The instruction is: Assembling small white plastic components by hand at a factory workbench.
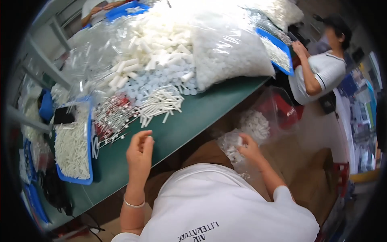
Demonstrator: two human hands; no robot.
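Observation:
My left hand [140,151] hovers over the green table [193,117] near its front edge, fingers curled together as if pinching something tiny; I cannot tell what. It is just below a loose pile of white sticks [159,105]. My right hand [249,148] is off the table's edge, reaching into a clear plastic bag [258,121] and gripping a small white plastic piece [239,141]. More white pieces lie in that bag.
Big clear bags of white caps and tubes [225,52] fill the back of the table. A blue tray [89,161] of white sticks sits at left. A pile of thin metal-tipped parts [113,117] lies beside it. Another person [322,68] works at the right.

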